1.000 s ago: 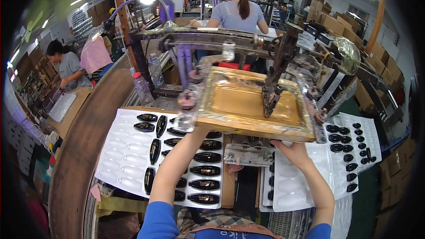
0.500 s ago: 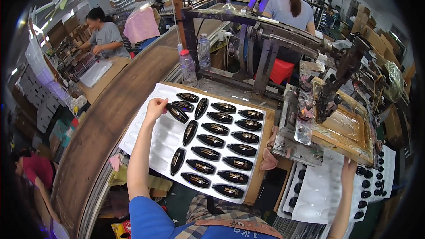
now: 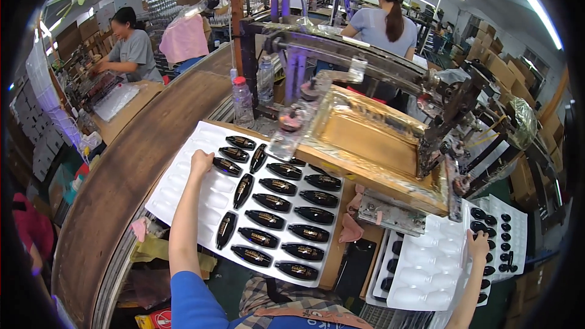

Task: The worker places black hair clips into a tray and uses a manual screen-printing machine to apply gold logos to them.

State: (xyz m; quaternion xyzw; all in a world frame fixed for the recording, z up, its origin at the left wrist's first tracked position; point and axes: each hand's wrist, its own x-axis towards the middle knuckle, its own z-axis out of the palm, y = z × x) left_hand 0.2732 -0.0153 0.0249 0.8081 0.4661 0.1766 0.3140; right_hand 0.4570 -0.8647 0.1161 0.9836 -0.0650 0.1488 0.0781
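Note:
A white moulded tray (image 3: 173, 192) holds several glossy black spindle-shaped pieces with gold print, such as the black piece (image 3: 266, 219) near its middle. My left hand (image 3: 202, 162) is closed at the left end of another black piece (image 3: 227, 166), which lies in line with the pieces on the tray's upper left. Far to the right, my right hand (image 3: 478, 246) has its fingers curled down at a black oval piece (image 3: 479, 226) among others on a second white tray (image 3: 515, 216). Its fingertips are partly hidden.
The wooden screen frame (image 3: 372, 137) of a printing press overhangs the tray's upper right corner. A white tray with bare hollows (image 3: 426, 262) lies left of my right hand. Two plastic bottles (image 3: 242, 103) stand behind. A brown belt (image 3: 122, 189) curves past on the left. Co-workers are beyond.
The screen frame has swung left over the tray's corner. My left hand has set its tilted piece down in the row. My right hand has come into view at the black pieces.

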